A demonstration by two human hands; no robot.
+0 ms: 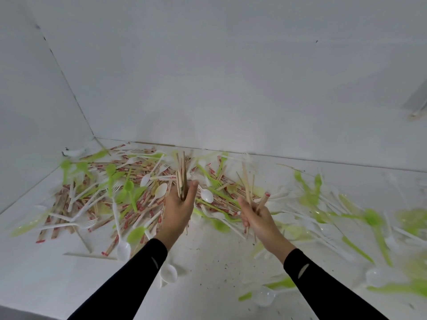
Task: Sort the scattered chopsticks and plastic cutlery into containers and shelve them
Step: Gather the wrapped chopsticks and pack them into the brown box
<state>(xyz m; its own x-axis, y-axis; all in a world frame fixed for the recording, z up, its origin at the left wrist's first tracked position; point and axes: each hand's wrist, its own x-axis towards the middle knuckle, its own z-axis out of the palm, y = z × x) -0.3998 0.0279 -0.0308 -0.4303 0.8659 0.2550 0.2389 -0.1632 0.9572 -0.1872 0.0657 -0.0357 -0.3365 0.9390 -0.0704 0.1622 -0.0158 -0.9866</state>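
1. White walls (231, 77) are seen behind and at the left, joined in a corner.
2. A white surface (203, 269), speckled with dark flecks, is spread below them.
3. A heap (104, 197) is piled on the surface toward the left corner. It is made up of wrapped chopsticks (147, 199), green spoons (128, 187) and white forks (90, 224).
4. More cutlery (335, 215), green and white, is scattered over the right of the surface. Much of it is blurred.
5. Black sleeves (129, 280) are worn on both forearms, which are stretched out over the surface.
6. The left hand (178, 211) is held above the heap. Its fingers are curled round a bundle (181, 172) of bare chopsticks, kept nearly upright.
7. The right hand (258, 218) is held near the left but apart from it. Its fingers are closed round a few sticks (248, 188), fanned upward — one is red-tipped.
8. A white spoon (206, 196) is seen between the two hands, on the heap.
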